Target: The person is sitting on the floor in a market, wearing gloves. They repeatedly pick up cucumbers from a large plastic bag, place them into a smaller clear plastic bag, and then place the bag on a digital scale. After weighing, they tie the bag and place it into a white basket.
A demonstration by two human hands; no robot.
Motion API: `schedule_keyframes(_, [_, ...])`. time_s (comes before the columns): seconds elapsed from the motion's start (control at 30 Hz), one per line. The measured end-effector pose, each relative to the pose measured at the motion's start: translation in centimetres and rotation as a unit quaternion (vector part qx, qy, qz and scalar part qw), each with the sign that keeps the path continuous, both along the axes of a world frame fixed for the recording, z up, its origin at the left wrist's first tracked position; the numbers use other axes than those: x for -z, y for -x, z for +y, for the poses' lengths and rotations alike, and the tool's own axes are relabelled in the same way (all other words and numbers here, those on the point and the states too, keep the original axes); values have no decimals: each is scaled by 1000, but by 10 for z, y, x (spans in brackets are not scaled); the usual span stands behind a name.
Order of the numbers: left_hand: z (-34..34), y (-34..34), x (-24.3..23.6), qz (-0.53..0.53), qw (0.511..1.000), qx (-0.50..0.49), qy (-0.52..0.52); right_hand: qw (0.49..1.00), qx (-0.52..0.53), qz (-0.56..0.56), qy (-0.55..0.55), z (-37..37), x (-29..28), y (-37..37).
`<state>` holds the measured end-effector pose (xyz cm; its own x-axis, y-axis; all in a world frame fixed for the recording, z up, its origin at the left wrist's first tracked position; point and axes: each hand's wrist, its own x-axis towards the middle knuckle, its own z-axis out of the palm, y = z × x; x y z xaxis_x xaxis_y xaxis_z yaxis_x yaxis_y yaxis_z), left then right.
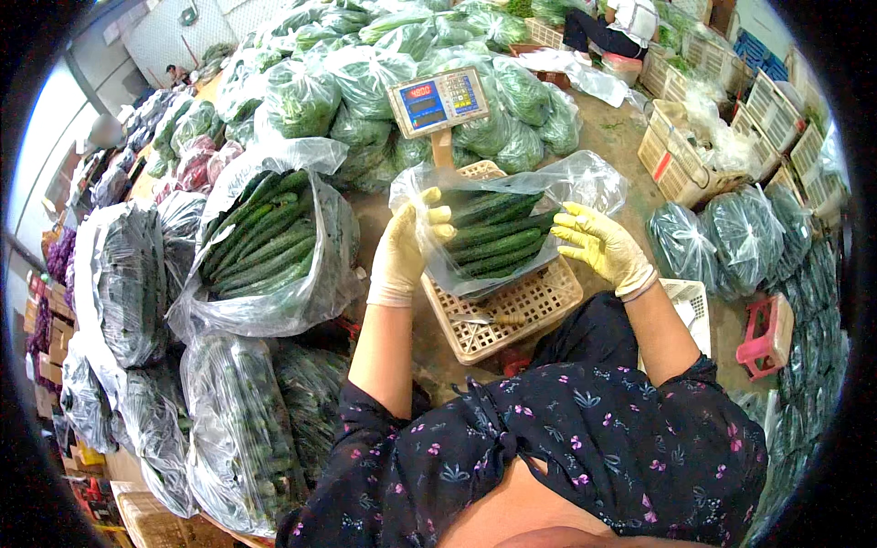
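Note:
In front of me a clear plastic bag [437,265] of dark green cucumbers [498,239] lies on a beige plastic crate [498,342]. My left hand [404,248], in a pale yellow glove, has its fingers curled over the bag's left edge, with film partly covering the fingertips. At the other side my gloved right hand [605,248] is open, fingers spread beside the cucumber ends. Whether it touches the film I cannot tell. Behind the crate stands a scale display [438,100] with a lit red readout. A small wooden-handled tool [489,320] lies on the crate's front part.
A large open bag of cucumbers [260,242] stands at my left, with filled bags [239,429] nearer me. Bags of green vegetables [365,78] are heaped behind the scale. Crates [676,155], tied bags [744,233] and a pink stool [763,336] stand at right. Another person [621,27] sits far back.

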<state>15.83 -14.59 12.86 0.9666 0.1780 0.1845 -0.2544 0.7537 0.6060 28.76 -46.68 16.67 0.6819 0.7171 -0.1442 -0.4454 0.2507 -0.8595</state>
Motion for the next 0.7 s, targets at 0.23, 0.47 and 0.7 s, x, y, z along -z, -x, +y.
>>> schedule_keyframes(0.23, [1,1,4,4,1000,-1,-14,999,-6,-25,-29,2,-6,6])
schedule_keyframes(0.47, [1,1,3,17,1000,-11,-2,997,-12,-47,-68,5,-17,6])
schedule_keyframes(0.7, [4,9,3,36,999,-6,5,994,-10,-77,-81,11,-20,-2])
